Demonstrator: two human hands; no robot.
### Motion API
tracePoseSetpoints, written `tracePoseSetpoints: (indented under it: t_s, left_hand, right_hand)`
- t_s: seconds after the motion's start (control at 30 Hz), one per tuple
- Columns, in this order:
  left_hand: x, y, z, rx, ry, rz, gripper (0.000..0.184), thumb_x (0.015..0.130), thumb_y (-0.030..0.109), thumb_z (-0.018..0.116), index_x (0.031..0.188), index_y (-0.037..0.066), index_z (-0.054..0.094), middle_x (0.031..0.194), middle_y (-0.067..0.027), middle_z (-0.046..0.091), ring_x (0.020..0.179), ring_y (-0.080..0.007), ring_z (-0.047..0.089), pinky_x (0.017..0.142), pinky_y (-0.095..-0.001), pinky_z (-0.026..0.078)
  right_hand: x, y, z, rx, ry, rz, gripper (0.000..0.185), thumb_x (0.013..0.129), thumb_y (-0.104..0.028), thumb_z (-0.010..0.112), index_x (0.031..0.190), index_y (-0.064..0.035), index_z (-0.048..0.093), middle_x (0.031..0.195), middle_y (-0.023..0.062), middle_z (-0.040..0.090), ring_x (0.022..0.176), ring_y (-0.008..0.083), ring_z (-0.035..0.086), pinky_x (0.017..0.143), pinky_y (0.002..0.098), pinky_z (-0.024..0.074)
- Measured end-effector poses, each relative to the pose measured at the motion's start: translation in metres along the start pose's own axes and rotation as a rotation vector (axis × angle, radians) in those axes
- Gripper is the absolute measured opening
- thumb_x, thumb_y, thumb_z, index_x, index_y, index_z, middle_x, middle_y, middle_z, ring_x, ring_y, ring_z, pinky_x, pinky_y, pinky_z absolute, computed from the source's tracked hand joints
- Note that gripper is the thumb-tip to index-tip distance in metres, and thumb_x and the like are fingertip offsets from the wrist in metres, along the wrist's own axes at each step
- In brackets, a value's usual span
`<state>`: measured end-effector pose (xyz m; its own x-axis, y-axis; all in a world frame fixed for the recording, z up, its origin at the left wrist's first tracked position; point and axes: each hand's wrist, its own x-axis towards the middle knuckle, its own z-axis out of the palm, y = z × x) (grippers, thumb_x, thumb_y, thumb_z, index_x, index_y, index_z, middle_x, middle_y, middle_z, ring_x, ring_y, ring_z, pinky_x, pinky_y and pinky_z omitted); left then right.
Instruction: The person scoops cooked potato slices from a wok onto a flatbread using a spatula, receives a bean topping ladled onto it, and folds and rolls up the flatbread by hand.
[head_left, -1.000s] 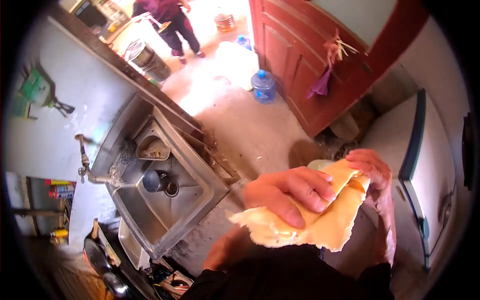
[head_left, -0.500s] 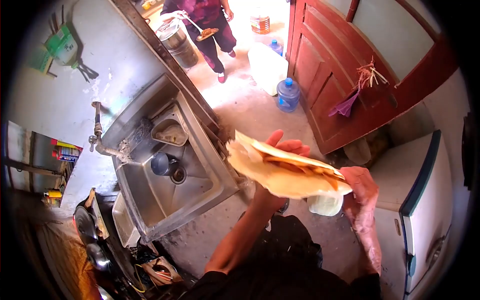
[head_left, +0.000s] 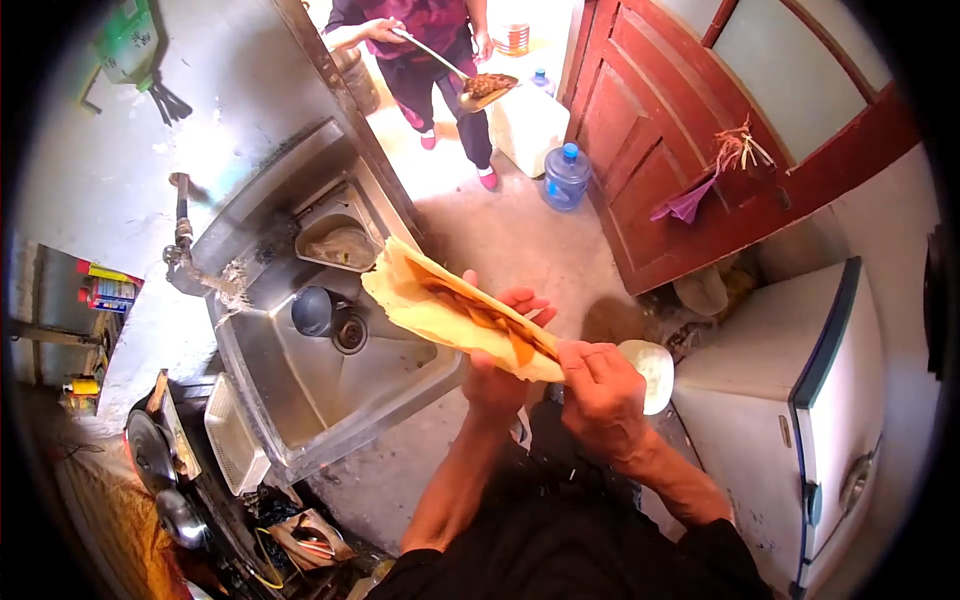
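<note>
A thin, pale flatbread [head_left: 420,308], folded over a strip of reddish-brown filling [head_left: 490,320], is held slanting in front of me, partly over the sink's right edge. My left hand [head_left: 497,385] supports it from below, palm up, with its fingers showing past the far side. At the lower right end, my right hand [head_left: 605,395] pinches the flatbread between thumb and fingers. Just beyond the right knuckles is a rounded whitish thing [head_left: 652,375], partly hidden; I cannot tell its kind or whether the hand touches it.
A steel sink [head_left: 300,455] holding a dark cup [head_left: 312,312] is on the left. In the doorway a person [head_left: 430,60] carries a ladle [head_left: 485,90] of brown food. A blue water jug [head_left: 567,178], red door [head_left: 660,150] and white fridge [head_left: 740,430] lie ahead and right.
Both hands and the flatbread have shifted left, and the flatbread slants more steeply. My right hand has come lower. The person in the doorway has stepped nearer, the ladle swinging right.
</note>
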<state>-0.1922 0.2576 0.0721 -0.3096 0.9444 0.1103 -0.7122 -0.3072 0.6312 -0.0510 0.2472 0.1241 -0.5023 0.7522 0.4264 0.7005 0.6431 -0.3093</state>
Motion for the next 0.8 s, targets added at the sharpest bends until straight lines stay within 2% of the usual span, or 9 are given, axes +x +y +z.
tracePoseSetpoints:
  t_s: [0.13,0.2,0.23,0.3,0.4,0.47,0.57,0.73,0.8]
  left_hand:
    - [-0.003,0.003,-0.022,-0.144,0.050,-0.106,0.088,0.094,0.066,0.054,0.156,0.011,0.025,0.128,-0.0217,0.059,0.112,-0.0360,0.061,0.099,-0.0507,0.050]
    - [-0.002,0.001,-0.032,-0.273,0.047,-0.154,0.079,0.097,0.061,0.052,0.154,0.010,0.030,0.124,-0.0209,0.060,0.109,-0.0342,0.061,0.096,-0.0484,0.051]
    - [-0.001,0.005,-0.029,-0.246,0.107,-0.183,0.076,0.096,0.061,0.053,0.148,0.007,0.038,0.117,-0.0197,0.063,0.103,-0.0327,0.063,0.091,-0.0458,0.054]
    - [0.004,0.010,-0.033,-0.270,0.065,-0.266,0.075,0.096,0.061,0.054,0.146,0.006,0.040,0.114,-0.0193,0.063,0.100,-0.0325,0.064,0.089,-0.0452,0.054]
    - [0.009,0.006,-0.032,-0.316,0.115,-0.327,0.071,0.094,0.058,0.058,0.140,0.005,0.045,0.111,-0.0178,0.064,0.099,-0.0318,0.064,0.089,-0.0448,0.054]
    - [0.012,0.005,-0.033,-0.313,0.137,-0.319,0.068,0.092,0.053,0.065,0.137,0.005,0.048,0.114,-0.0156,0.063,0.104,-0.0305,0.064,0.092,-0.0435,0.053]
    - [0.017,0.003,-0.038,-0.361,0.131,-0.275,0.066,0.094,0.048,0.063,0.143,0.007,0.045,0.125,-0.0105,0.061,0.113,-0.0285,0.061,0.099,-0.0438,0.050]
    - [0.018,0.013,-0.035,-0.217,0.168,-0.169,0.066,0.099,0.052,0.054,0.145,0.007,0.044,0.134,-0.0084,0.057,0.120,-0.0268,0.058,0.103,-0.0441,0.048]
    - [0.018,0.012,-0.038,-0.145,0.194,-0.116,0.065,0.103,0.055,0.044,0.146,0.006,0.042,0.135,-0.0088,0.056,0.122,-0.0256,0.057,0.104,-0.0418,0.047]
  right_hand:
    - [0.003,-0.014,0.004,0.111,-0.084,0.064,0.046,0.076,-0.005,0.064,0.121,0.0016,0.063,0.091,0.0135,0.063,0.081,0.0307,0.062,0.072,0.0396,0.0530]
    - [0.002,-0.018,-0.003,0.260,-0.184,0.162,0.048,0.082,-0.014,0.069,0.126,0.0024,0.060,0.101,0.0177,0.066,0.091,0.0344,0.065,0.080,0.0402,0.0540]
    - [0.003,-0.020,-0.006,0.358,-0.205,0.218,0.049,0.084,-0.018,0.071,0.126,0.0029,0.060,0.104,0.0187,0.067,0.094,0.0352,0.066,0.082,0.0404,0.0541]
    - [0.004,-0.016,-0.008,0.563,-0.301,0.402,0.051,0.089,-0.031,0.073,0.124,0.0038,0.061,0.112,0.0226,0.069,0.101,0.0372,0.068,0.087,0.0410,0.0543]
    - [-0.001,-0.004,0.007,0.664,-0.311,0.568,0.047,0.090,-0.029,0.070,0.124,0.0026,0.062,0.105,0.0242,0.071,0.094,0.0371,0.070,0.084,0.0405,0.0551]
    - [-0.004,0.004,0.016,0.764,-0.334,0.647,0.042,0.095,-0.027,0.063,0.126,0.0010,0.063,0.096,0.0214,0.073,0.087,0.0277,0.072,0.080,0.0357,0.0550]
    - [-0.005,0.013,0.023,0.881,-0.344,0.677,0.039,0.100,-0.024,0.054,0.128,0.0014,0.063,0.091,0.0144,0.072,0.084,0.0169,0.068,0.079,0.0313,0.0538]
    - [0.006,0.022,0.030,1.010,-0.327,0.696,0.039,0.104,-0.023,0.049,0.131,0.0026,0.061,0.106,0.0107,0.073,0.098,0.0154,0.065,0.090,0.0293,0.0500]
    - [0.006,0.027,0.035,1.066,-0.339,0.713,0.039,0.104,-0.023,0.049,0.130,0.0027,0.062,0.110,0.0104,0.072,0.102,0.0153,0.063,0.093,0.0287,0.0482]
